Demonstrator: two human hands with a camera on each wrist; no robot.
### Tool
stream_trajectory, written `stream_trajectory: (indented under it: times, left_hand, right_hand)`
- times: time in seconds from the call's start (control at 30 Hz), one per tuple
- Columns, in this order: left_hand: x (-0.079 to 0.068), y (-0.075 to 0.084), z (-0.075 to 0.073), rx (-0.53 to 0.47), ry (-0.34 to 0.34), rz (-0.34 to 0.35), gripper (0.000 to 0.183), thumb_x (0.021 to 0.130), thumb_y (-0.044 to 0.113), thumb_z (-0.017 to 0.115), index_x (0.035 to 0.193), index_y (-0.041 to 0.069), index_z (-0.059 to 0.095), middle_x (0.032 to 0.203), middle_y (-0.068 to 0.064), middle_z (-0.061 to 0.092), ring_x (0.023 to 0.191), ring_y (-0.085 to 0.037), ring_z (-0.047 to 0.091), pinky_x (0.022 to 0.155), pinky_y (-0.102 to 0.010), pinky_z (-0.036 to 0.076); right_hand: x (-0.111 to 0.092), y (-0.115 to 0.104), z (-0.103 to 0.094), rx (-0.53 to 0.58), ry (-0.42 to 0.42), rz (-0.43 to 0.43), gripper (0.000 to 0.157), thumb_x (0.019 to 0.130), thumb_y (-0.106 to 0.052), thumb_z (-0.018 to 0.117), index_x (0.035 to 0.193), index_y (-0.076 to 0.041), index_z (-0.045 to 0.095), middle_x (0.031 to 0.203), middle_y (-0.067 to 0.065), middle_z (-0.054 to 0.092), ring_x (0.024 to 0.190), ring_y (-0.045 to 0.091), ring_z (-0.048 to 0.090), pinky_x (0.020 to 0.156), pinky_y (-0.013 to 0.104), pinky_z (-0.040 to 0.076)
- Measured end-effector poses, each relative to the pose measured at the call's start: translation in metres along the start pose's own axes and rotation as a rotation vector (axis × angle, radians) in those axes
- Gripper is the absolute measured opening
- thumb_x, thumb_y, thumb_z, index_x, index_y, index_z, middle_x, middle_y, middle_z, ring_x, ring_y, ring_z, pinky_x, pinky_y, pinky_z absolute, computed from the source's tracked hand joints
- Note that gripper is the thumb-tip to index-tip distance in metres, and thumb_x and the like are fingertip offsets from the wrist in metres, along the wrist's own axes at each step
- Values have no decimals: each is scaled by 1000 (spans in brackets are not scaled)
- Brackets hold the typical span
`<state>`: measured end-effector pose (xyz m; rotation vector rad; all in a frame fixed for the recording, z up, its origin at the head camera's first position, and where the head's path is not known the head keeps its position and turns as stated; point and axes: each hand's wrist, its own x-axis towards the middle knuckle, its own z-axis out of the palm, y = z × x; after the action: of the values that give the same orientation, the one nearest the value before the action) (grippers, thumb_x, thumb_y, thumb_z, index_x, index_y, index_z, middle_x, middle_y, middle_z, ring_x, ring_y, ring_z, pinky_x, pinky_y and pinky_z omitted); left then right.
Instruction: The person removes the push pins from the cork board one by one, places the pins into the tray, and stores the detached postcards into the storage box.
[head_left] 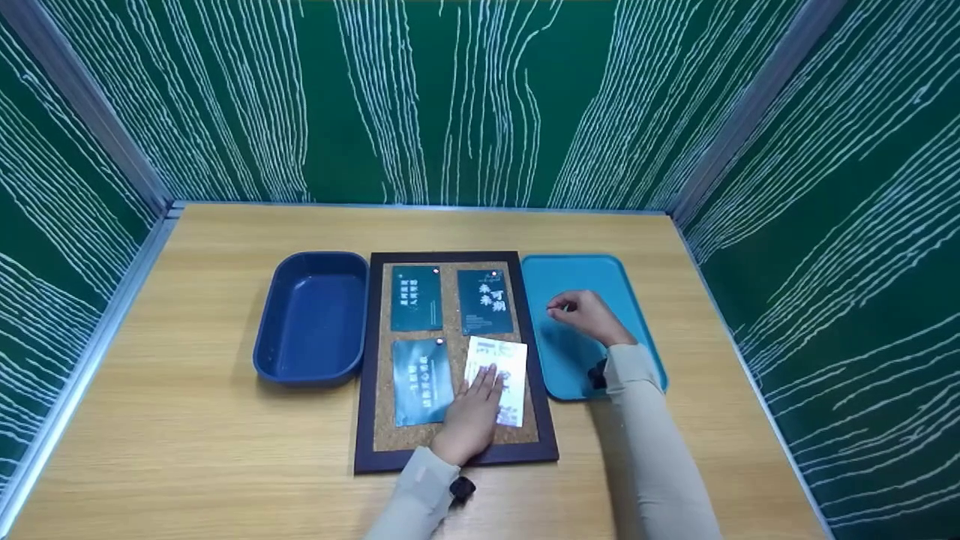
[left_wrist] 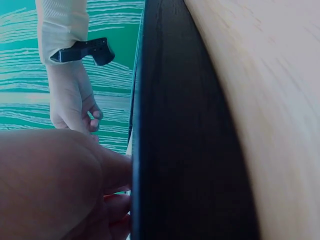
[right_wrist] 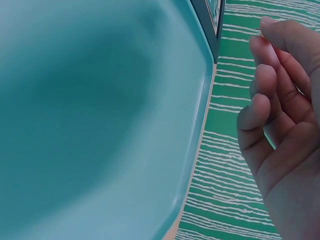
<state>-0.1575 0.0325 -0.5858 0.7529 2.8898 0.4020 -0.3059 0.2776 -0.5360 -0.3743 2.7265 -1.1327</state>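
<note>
A framed cork board (head_left: 456, 300) lies on the table with several cards on it. My left hand (head_left: 472, 420) lies with fingers extended on a white card (head_left: 512, 401) at the board's lower right, partly covering it. Over the light blue tray (head_left: 570, 382), my right hand (head_left: 596, 319) holds thumb and index finger together. In the right wrist view a thin dark point of a pushpin (right_wrist: 258, 28) shows at those fingertips; its head is hidden. Green cards (head_left: 416, 300), (head_left: 486, 304) and a lighter teal card (head_left: 422, 382) each have a small pin at the top right.
A deep dark blue bin (head_left: 311, 330) stands against the board's left side, and the light blue tray lies along its right. Green panels (head_left: 465, 105) with white lines enclose the wooden table (head_left: 187, 420) at the back and both sides.
</note>
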Motion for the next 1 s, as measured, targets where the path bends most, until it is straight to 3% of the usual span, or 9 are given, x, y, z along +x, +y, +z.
stream_trajectory:
  times: [0.73, 1.0]
  left_hand:
    - [0, 0, 1, -24, -16, -23, 50, 104, 15, 43, 151, 3, 31, 159, -13, 21, 145, -28, 17, 115, -46, 20]
    - [1, 0, 1, 3, -20, -18, 55, 100, 8, 50, 152, 4, 31, 158, -13, 22, 145, -27, 17, 115, -45, 23]
  right_hand:
    - [-7, 22, -15, -3, 89, 3, 21, 95, -14, 63, 105, 3, 71, 100, 12, 69, 85, 25, 58, 74, 35, 50]
    - [-6, 26, -18, -6, 99, 14, 22, 96, -15, 63, 105, 3, 71, 99, 12, 69, 84, 24, 60, 71, 35, 49]
